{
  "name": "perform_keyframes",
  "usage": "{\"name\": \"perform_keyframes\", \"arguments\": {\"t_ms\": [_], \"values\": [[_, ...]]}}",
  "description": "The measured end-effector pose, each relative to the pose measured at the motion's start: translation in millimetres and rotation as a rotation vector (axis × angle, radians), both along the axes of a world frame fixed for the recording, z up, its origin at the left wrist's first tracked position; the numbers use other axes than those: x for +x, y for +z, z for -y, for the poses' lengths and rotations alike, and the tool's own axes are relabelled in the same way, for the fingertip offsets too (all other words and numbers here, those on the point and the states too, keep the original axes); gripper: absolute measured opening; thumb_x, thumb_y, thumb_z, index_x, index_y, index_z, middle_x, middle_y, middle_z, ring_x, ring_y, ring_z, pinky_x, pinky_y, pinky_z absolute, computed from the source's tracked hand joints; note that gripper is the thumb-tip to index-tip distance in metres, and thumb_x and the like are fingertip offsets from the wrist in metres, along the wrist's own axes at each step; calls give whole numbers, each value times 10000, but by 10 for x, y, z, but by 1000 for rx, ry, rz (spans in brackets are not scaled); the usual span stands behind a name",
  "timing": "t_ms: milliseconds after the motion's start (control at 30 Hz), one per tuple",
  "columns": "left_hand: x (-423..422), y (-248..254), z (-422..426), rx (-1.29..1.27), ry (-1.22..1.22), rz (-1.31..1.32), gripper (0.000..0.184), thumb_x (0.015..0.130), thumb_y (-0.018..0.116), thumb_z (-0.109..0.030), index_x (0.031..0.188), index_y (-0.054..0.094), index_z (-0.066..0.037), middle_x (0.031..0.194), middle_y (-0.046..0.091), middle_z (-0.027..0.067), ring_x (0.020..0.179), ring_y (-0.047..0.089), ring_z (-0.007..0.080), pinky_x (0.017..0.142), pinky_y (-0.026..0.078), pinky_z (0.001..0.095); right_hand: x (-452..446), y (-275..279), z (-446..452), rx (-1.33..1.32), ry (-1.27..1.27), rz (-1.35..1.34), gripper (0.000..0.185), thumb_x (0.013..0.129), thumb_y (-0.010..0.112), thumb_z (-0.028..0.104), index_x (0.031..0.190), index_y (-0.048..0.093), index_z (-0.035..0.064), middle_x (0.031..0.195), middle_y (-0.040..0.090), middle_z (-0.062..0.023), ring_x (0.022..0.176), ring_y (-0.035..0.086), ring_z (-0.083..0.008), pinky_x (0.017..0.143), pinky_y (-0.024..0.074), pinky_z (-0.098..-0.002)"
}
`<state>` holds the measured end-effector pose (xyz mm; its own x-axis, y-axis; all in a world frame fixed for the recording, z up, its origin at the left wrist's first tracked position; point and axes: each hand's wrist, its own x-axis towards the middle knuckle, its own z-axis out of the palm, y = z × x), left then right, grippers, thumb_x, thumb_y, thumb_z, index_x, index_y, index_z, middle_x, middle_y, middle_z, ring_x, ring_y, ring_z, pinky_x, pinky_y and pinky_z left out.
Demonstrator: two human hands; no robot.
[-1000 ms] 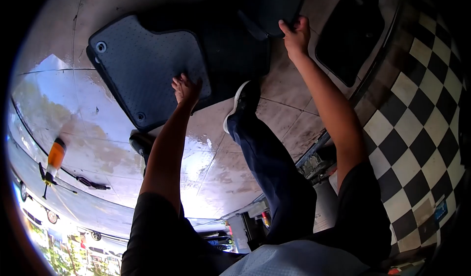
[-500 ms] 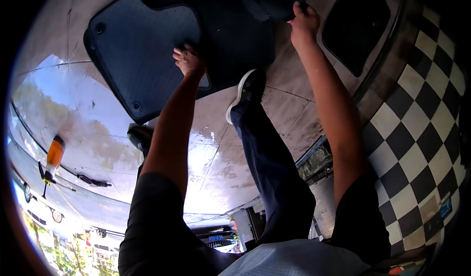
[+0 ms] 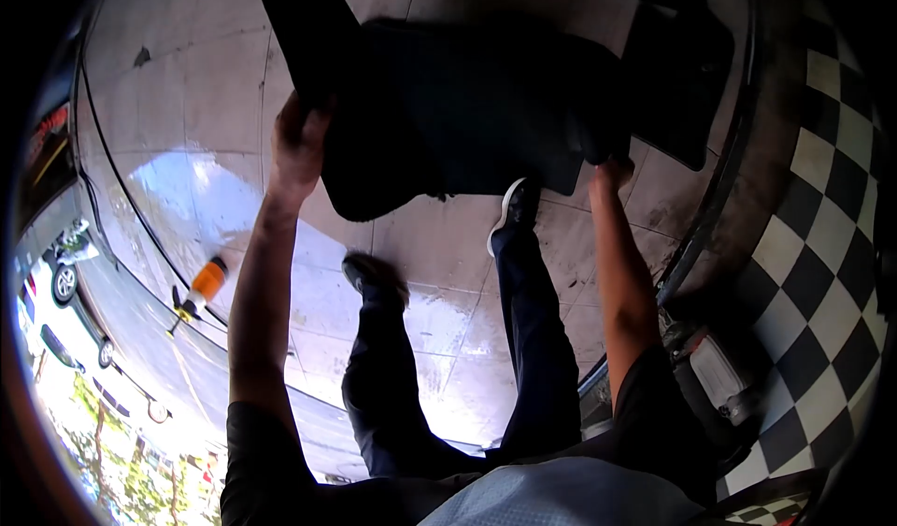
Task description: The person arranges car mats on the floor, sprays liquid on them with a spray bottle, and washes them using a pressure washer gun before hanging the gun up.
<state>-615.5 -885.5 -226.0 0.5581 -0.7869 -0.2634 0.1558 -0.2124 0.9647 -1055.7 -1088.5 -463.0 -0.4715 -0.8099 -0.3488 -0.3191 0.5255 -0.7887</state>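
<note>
A large black car floor mat (image 3: 476, 106) is held up in front of me, its left part folded or tilted upward. My left hand (image 3: 299, 152) is closed on its left edge, thumb on the near side. At the lower right corner, the fingers of my right hand (image 3: 612, 173) are closed around the mat's edge. Deep shadow hides most of its surface, so I cannot tell whether it is one piece or overlapping mats. A second dark mat (image 3: 687, 96) lies on the floor just beyond my right hand.
An orange spray bottle (image 3: 207, 281) stands at left on pale, partly wet floor tiles (image 3: 187, 106). Along the right runs a dark raised edge (image 3: 715, 190), with black-and-white checkered tiles (image 3: 813, 255) past it. My shoes (image 3: 517, 206) are just below the mat. Parked cars (image 3: 65, 283) show at far left.
My left hand has moved from the mat's middle to its left edge. The mat's left part has been lifted and turned. My right hand has shifted down, still at the mat's right side.
</note>
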Motion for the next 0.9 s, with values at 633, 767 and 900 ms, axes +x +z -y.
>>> {"name": "perform_keyframes", "arguments": {"t_ms": [633,767,900], "values": [[-2248,-1836,-408,725,571,-935,431,719,694,-428,708,374,-141,458,188,-14,332,243,142,359,326,327,-26,1573,214,29,-212,453,272,802,552,82,1031,523,-63,980,568,-170,804,589,-275,705,536,-388],[-3366,-1171,-159,991,287,-1395,1009,582,664,-675,1182,325,62,1060,453,265,920,506,430,790,451,538,428,2496,109,102,-323,756,224,816,510,27,1026,526,-48,936,582,-150,852,575,-261,752,527,-394],[-3586,-110,311,-111,401,-1721,753,725,631,-507,1268,345,-71,1305,371,157,1173,375,347,983,321,457,297,3103,-174,148,-364,1138,236,845,437,15,1061,498,-57,992,557,-174,874,559,-272,787,516,-409]]}}
